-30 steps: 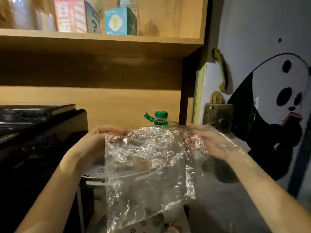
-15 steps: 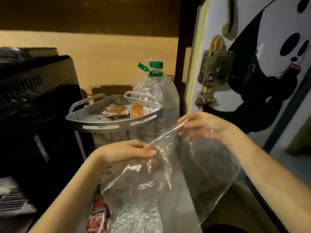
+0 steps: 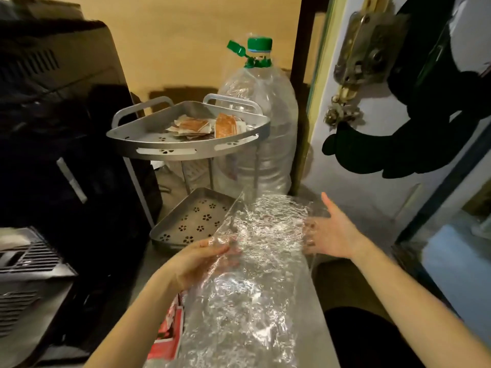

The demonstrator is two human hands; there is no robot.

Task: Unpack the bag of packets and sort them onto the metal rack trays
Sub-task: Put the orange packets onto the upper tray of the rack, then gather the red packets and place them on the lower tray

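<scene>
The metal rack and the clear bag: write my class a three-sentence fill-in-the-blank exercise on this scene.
1. The orange packets lie on the ____ tray of the rack.
2. The clear plastic bag is gripped by the ____ hand.
3. The big water bottle behind the rack has a ____ cap.

Missing words: upper; left; green

Water bottle: large clear plastic bottle with a green cap, upright, just behind the rack
Black appliance: big dark box with vent slits, at left
Door: white, with a black panda figure
Lock: worn brass plate on the door edge
Wall: yellow-tan surface behind
</scene>
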